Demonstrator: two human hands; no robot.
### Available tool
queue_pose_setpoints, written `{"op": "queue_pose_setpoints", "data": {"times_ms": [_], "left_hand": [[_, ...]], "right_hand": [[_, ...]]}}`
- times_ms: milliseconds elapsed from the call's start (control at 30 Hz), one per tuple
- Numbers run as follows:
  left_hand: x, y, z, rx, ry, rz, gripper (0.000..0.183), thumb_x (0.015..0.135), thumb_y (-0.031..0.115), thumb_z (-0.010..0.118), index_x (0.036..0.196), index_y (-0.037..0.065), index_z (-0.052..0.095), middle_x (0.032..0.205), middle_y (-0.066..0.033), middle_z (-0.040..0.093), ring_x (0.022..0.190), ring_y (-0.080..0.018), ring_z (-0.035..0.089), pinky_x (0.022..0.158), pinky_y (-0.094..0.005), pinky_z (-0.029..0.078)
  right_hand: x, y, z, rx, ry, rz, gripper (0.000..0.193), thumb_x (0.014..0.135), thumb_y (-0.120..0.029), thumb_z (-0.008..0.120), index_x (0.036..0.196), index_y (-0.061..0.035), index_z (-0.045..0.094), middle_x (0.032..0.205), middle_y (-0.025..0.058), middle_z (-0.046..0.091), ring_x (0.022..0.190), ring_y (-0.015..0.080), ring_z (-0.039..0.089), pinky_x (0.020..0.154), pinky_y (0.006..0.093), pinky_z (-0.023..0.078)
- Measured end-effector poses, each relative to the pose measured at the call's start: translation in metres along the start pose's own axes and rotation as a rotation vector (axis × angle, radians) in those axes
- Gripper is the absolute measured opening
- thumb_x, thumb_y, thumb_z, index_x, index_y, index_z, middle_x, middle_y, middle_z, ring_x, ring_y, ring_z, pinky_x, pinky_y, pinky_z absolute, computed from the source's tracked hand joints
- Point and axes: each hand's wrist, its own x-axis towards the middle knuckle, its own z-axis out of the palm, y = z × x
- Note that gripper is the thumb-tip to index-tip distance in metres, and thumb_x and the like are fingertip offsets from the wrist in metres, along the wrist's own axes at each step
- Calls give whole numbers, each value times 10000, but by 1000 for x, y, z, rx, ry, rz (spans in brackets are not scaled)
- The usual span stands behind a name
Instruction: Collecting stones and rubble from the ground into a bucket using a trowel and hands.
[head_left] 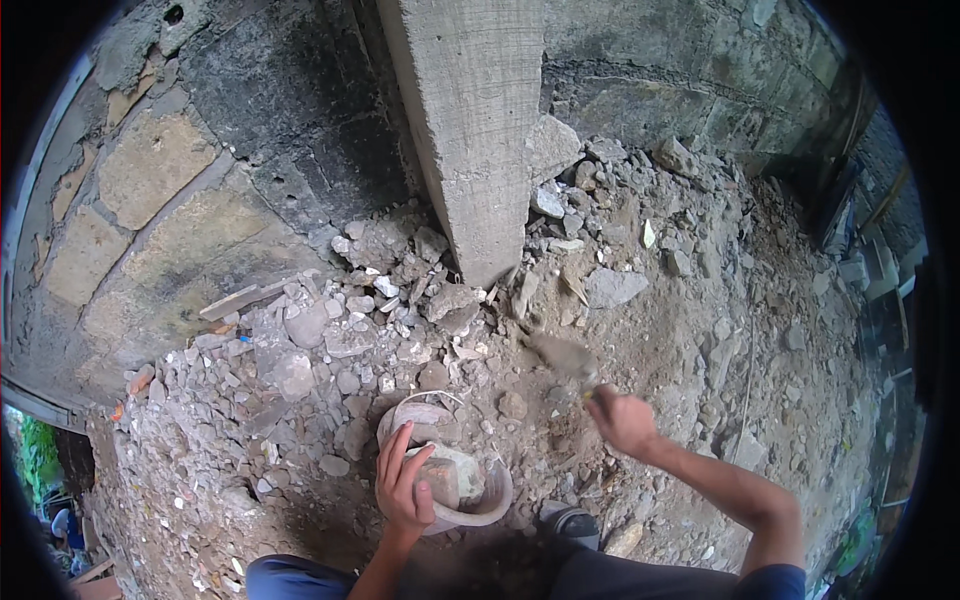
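Note:
My right hand point(625, 424) is closed round the handle of a trowel point(562, 354). Its dirt-coated blade lies against the loose soil just in front of the foot of a concrete post point(480, 150). Near my legs sits a pale round bucket point(497, 510) with a thin wire handle, holding a few chunky stones point(462, 474). My left hand point(404, 488) rests over the bucket's left side, fingers stretched and apart, touching the stones or the rim; which of these bears its weight I cannot tell.
Broken stone and rubble point(300, 375) cover the ground around the post. A stone-block wall point(160, 170) rises at the left, and another wall point(680, 100) stands behind. One of my shoes point(572, 522) is just right of the bucket. Assorted objects line the far right edge.

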Motion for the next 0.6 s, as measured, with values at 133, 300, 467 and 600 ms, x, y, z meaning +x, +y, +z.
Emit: {"op": "queue_pose_setpoints", "data": {"times_ms": [133,300,467,600], "left_hand": [[-1,0,-2,8,-17,-21,502,975,310,368,1080,-40,712,1377,-268,585,1266,-452,553,1099,-521,408],[2,1,3,-23,3,-18,503,976,312,367,1087,-38,710,1377,-269,585,1267,-451,554,1099,-522,403],[-2,-3,2,-4,-7,-22,500,975,314,374,1094,-38,708,1382,-270,580,1269,-449,552,1101,-521,394],[1,-5,3,-14,15,-11,501,976,316,371,1091,-40,705,1376,-268,586,1264,-451,555,1098,-521,402]], "right_hand": [[31,14,-37,-87,208,20,256,1059,-304,519,1066,-63,605,600,80,606,396,175,489,358,319,424],[81,17,13,-408,221,-166,278,1035,-219,523,1255,-53,491,685,140,630,459,224,570,382,399,469],[42,-29,31,-156,-248,-188,338,1037,-278,530,1261,-26,522,690,173,635,462,294,580,390,426,471],[14,-22,24,-164,-124,-354,241,1030,-231,540,1189,-53,507,692,139,618,483,248,587,370,352,461]]}}
